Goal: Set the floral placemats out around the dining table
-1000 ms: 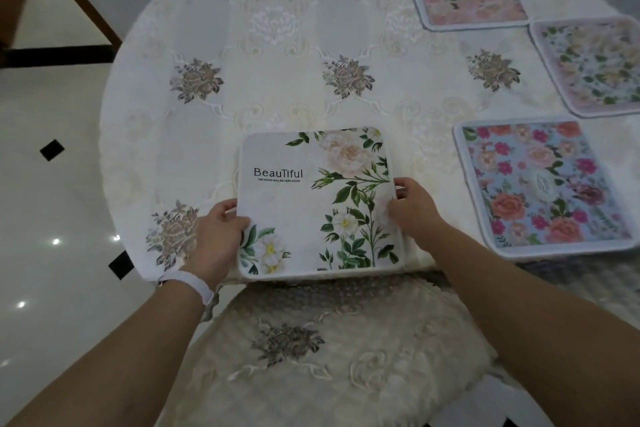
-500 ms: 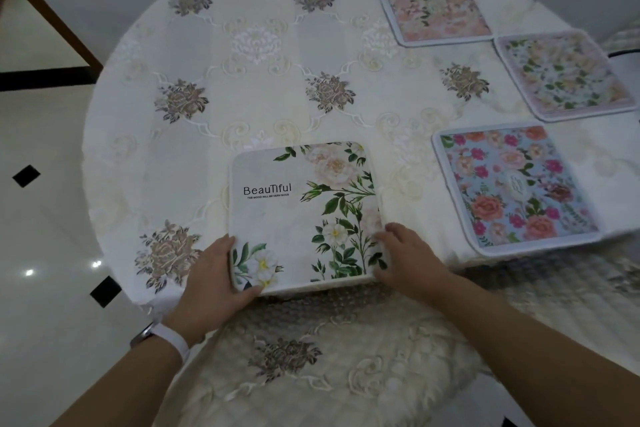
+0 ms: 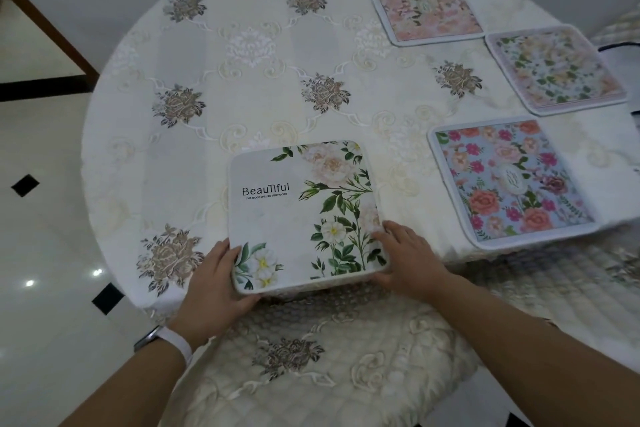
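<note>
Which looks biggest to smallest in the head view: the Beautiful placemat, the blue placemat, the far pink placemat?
Beautiful placemat and blue placemat: largest, about alike.
Pink placemat: looks smallest, but lies farthest away.

White placemat [image 3: 304,215] lies flat nearest; blue placemat [image 3: 512,180], cream placemat [image 3: 557,68], pink placemat [image 3: 426,9] rightward.

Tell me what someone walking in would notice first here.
The white placemat printed with "Beautiful" sits at the near edge of the table, with the left hand and right hand holding its near corners. Along the right side lie a blue placemat, a pale placemat and, farthest away, a pink placemat.
</note>
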A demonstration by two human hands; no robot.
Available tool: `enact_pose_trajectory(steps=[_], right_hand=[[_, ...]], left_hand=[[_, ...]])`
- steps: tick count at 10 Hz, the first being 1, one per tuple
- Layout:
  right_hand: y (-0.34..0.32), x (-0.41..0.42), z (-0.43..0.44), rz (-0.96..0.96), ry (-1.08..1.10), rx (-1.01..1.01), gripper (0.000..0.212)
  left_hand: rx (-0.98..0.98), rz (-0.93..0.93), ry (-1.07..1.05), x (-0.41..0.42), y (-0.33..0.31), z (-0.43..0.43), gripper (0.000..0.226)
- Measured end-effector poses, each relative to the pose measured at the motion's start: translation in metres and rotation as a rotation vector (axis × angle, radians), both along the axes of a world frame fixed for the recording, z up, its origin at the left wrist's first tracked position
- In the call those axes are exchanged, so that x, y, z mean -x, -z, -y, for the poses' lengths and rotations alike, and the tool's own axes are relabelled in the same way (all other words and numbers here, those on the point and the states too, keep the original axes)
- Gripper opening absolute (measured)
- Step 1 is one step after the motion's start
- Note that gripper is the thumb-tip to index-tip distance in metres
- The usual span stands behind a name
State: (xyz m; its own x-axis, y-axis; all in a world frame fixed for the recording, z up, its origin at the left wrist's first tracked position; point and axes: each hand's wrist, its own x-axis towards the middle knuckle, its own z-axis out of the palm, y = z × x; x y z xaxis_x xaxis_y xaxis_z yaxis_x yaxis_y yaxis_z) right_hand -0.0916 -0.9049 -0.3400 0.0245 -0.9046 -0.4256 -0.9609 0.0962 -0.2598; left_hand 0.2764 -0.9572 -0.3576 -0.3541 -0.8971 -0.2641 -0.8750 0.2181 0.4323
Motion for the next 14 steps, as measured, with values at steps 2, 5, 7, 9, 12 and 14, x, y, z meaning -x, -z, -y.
enact_pose_trajectory(steps=[2,5,7,9,12,14], right_hand=[[0.003,-0.002,0.004,-0.024,0.01,0.009,0.084],[0.005,-0.002,0.005,-0.035,0.015,0.025,0.084],[0.005,-0.002,0.005,-0.042,0.009,0.022,0.083],[0.004,-0.003,0.002,-0.038,0.002,0.025,0.081],[-0.02,0.0,0.002,0.064,0.01,0.029,0.068],[-0.06,0.01,0.022,0.059,-0.061,0.284,0.055]], left_hand=[[0.0,0.004,0.009,-0.006,0.002,0.004,0.101],[0.023,-0.002,-0.029,-0.005,0.004,0.004,0.101],[0.023,0.0,-0.042,-0.006,0.007,0.003,0.1],[0.017,0.015,-0.063,-0.003,0.005,0.0,0.1],[0.058,-0.23,-0.258,0.011,-0.042,-0.012,0.061],[0.317,-0.096,-0.167,0.035,-0.085,-0.009,0.057]])
